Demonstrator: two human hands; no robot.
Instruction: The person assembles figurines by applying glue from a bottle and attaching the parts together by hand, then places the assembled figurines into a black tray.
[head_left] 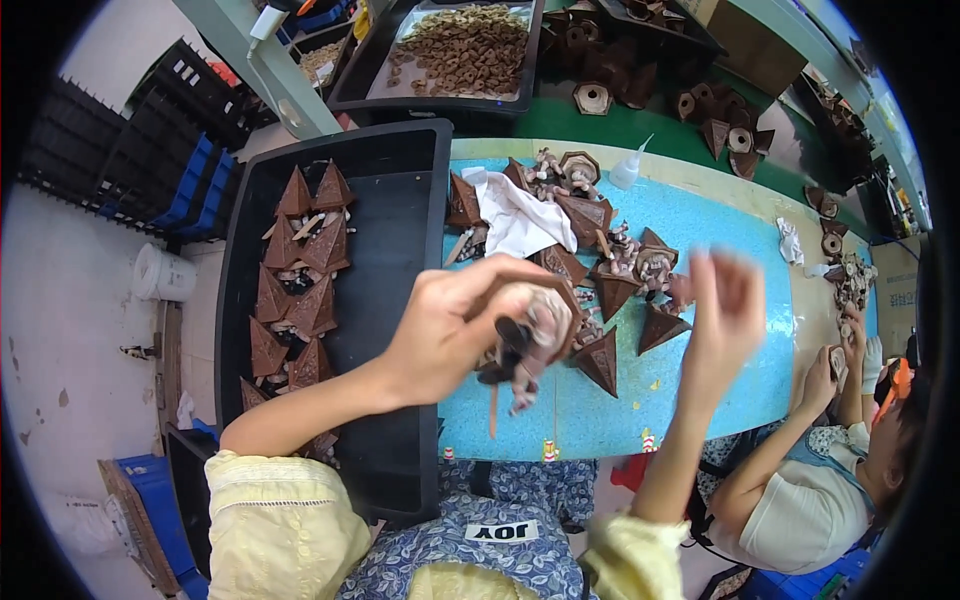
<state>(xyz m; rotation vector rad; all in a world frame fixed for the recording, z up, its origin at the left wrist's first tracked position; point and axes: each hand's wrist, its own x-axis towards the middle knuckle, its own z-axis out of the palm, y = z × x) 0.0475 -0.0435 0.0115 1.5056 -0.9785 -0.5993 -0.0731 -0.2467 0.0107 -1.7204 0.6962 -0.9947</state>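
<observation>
My left hand (425, 335) is wrapped round a brown figurine piece with small pale and black figures (540, 335) on its hollow side, held above the near part of the blue table. My right hand (725, 310) is raised to the right of it, apart from the piece. Motion smears its fingers, so whether they hold anything is unclear. Behind and between the hands lie several brown pyramid-shaped pieces (598, 362) with small figures, some upturned. A white cloth (513, 212) is crumpled among them.
At left, a black tray (395, 225) holds rows of brown pyramid pieces (308, 300). Beyond, another tray carries small brown bits (465, 50). A white nozzle bottle (626, 170) stands at the table's far side. Another person (815, 480) works at right, holding a similar piece.
</observation>
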